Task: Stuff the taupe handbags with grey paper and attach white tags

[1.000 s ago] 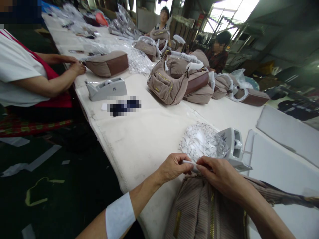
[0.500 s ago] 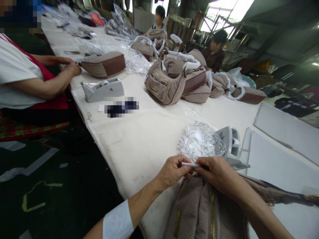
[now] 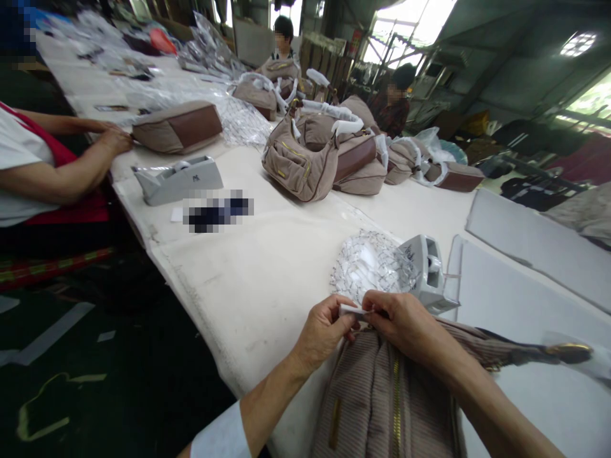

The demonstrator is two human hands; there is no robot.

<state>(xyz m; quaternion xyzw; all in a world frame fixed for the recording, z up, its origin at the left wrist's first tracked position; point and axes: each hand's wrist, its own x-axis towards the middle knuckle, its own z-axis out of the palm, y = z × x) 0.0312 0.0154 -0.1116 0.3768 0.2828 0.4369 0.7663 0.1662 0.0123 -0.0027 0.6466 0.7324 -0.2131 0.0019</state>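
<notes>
Between them my two hands hold a small white strip (image 3: 352,310) over the top end of a ribbed taupe bag (image 3: 367,394). My left hand (image 3: 321,331) pinches its left end between thumb and fingers. On the right end, the fingers of my right hand (image 3: 398,318) are closed, partly hiding the strip. The bag has a gold zipper and a gold plate, and its strap stretches off to the right under my right forearm. Just beyond my hands lie a crumpled clear plastic bundle (image 3: 365,264) and a grey tape dispenser (image 3: 427,270).
Several taupe bags (image 3: 298,159) with wrapped handles are piled mid-table (image 3: 229,254). At left, a person's hands (image 3: 114,137) touch another bag (image 3: 179,127) near a second tape dispenser (image 3: 179,181). White boards (image 3: 534,242) lie at right. Two people sit beyond.
The view has shifted, so most things appear farther left. The white strip between my hands now shows a broader face, and my fingers have moved slightly on it.
</notes>
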